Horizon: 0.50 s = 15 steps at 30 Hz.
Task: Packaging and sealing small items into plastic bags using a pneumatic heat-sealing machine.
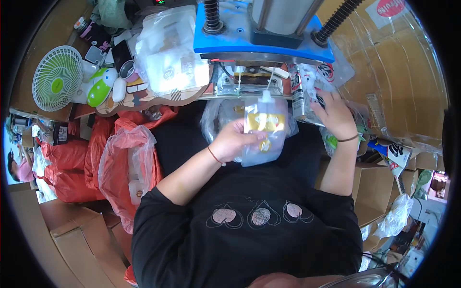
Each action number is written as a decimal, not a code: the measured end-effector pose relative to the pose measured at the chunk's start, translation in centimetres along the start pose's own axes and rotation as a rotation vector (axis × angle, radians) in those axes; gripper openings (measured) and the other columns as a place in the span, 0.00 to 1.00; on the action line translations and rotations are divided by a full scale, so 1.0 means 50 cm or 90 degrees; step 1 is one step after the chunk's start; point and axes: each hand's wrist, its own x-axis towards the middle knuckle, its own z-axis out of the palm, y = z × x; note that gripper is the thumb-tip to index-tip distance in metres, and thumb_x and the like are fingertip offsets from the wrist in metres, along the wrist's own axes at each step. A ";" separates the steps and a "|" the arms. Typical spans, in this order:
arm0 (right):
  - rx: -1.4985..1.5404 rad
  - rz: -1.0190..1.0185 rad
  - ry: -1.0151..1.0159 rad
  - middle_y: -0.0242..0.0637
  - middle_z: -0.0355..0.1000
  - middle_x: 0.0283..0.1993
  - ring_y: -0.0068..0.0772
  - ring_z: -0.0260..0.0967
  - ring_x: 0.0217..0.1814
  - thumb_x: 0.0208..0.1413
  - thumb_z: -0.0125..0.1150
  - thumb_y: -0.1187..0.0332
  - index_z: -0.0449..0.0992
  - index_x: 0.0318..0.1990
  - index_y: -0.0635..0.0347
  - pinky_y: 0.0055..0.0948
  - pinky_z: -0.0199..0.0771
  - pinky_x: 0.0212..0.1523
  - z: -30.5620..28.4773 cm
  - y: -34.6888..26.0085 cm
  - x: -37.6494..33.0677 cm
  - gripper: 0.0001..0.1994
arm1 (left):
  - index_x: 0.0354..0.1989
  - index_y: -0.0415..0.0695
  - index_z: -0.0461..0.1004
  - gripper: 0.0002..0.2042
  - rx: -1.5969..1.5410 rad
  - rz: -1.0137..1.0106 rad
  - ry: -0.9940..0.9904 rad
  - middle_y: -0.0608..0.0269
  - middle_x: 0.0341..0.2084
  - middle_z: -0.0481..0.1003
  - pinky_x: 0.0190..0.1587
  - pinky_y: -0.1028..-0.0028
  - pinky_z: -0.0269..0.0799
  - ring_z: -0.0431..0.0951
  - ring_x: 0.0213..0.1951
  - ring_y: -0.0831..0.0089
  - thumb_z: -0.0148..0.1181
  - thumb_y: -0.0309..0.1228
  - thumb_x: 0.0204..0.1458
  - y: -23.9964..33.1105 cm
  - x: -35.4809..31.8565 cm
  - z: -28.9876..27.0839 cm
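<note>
Clear plastic forms the gold-printed pouch [268, 126], which is just in front of the blue press [230, 43], on the side nearer the body. The left hand [235, 140] grasps it by its left edge, thumb across the face, fingers mostly hidden behind. Its white spout [265, 97] points toward the metal fixture [247, 86] beneath the press. The right hand [337, 115] is at the white plastic pieces [312, 81] just right of the press; whether it grips any, I cannot tell. For good handling, the left pinch should be firm but light, so the film does not crease and the spout does not tip; the right fingers should part one piece cleanly from its neighbours.
</note>
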 end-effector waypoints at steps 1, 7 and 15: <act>0.000 -0.004 0.000 0.51 0.69 0.51 0.56 0.68 0.54 0.62 0.57 0.53 0.74 0.51 0.61 0.45 0.68 0.55 0.006 0.010 -0.006 0.20 | 0.50 0.40 0.78 0.14 -0.005 0.016 0.019 0.64 0.40 0.81 0.41 0.76 0.78 0.81 0.38 0.79 0.67 0.25 0.56 0.013 0.010 -0.013; 0.126 -0.185 -0.194 0.51 0.72 0.50 0.54 0.68 0.55 0.64 0.55 0.56 0.74 0.51 0.62 0.42 0.68 0.55 0.031 0.036 -0.004 0.19 | 0.48 0.39 0.79 0.13 -0.047 0.030 0.035 0.60 0.41 0.82 0.46 0.73 0.79 0.83 0.42 0.72 0.67 0.26 0.54 0.103 0.069 -0.063; 0.167 -0.056 0.072 0.47 0.74 0.49 0.48 0.73 0.50 0.62 0.56 0.69 0.75 0.50 0.64 0.36 0.70 0.53 0.061 0.067 -0.023 0.12 | 0.65 0.38 0.59 0.32 1.037 0.578 0.622 0.34 0.58 0.63 0.62 0.52 0.63 0.64 0.62 0.41 0.64 0.38 0.56 0.175 0.010 -0.220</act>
